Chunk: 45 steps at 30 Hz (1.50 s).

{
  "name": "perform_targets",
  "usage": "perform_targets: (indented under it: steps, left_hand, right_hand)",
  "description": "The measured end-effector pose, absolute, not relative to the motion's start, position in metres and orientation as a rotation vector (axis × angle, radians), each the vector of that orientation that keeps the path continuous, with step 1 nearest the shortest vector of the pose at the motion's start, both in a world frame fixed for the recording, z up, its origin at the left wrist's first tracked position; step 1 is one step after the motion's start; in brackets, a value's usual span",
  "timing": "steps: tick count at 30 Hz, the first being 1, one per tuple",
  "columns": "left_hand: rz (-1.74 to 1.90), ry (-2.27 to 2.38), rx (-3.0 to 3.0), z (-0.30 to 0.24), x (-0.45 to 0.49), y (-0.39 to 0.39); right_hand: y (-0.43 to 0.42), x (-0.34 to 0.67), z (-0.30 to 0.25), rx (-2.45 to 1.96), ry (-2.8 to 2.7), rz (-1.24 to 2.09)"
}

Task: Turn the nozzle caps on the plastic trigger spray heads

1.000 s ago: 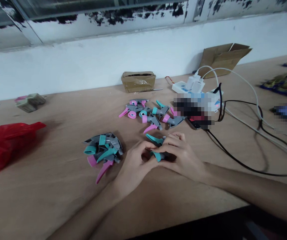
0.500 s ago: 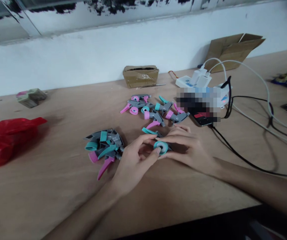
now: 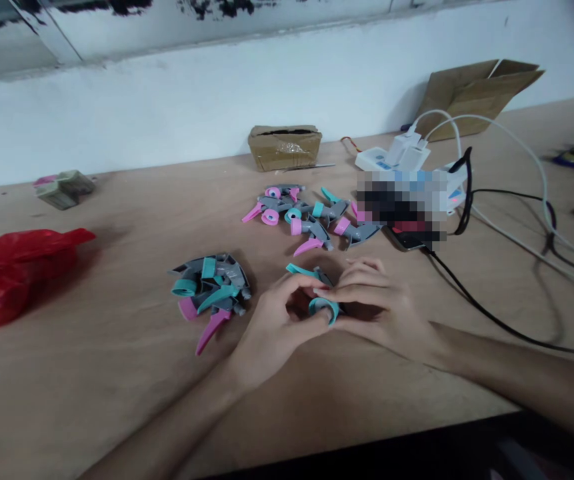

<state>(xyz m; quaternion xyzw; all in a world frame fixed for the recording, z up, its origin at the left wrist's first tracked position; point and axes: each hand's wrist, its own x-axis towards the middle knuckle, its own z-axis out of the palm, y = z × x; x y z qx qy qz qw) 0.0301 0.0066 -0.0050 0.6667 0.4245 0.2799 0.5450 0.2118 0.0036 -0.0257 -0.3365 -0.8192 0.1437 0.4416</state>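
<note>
Both my hands hold one grey and teal trigger spray head (image 3: pixel 325 309) just above the wooden table (image 3: pixel 131 400). Its teal collar faces me and its teal trigger points up and left. My left hand (image 3: pixel 279 320) is closed on the collar, the thumb pressed into its opening. My right hand (image 3: pixel 384 303) wraps the grey body, which its fingers largely hide. Left of my left hand lies a heap of grey spray heads (image 3: pixel 217 287) with teal and pink collars and triggers. Beyond my hands, more spray heads (image 3: pixel 311 230) are spread out.
A red plastic bag (image 3: pixel 21 273) lies at the left. A small cardboard box (image 3: pixel 285 150) and an open carton (image 3: pixel 471 100) stand by the wall. On the right are a power strip (image 3: pixel 374 160), a phone (image 3: pixel 409 239) and loose black cable (image 3: pixel 491 323).
My left thumb has pushed deeper into the teal collar, and the collar has tipped so that less of its inside shows. The view has shifted slightly; the piles lie unchanged.
</note>
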Motion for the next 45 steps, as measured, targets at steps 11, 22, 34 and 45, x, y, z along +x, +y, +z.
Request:
perform_targets:
  steps: [11, 22, 34, 45]
  left_hand:
    - [0.688, 1.076, 1.588, -0.008, 0.034, 0.002]
    - [0.804, 1.112, 1.629, 0.003, 0.043, -0.005]
    - [0.803, 1.176, 1.789, 0.001, 0.043, -0.005]
    - [0.849, 1.044, 1.654, -0.011, 0.037, 0.006]
  right_hand:
    - [0.0, 0.208, -0.024, -0.84, -2.068, 0.192]
    - [-0.006, 0.208, -0.021, -0.879, -2.116, 0.165]
    - [-0.002, 0.207, -0.024, -0.94, -2.172, 0.039]
    - [0.001, 0.209, -0.018, -0.981, -2.116, -0.018]
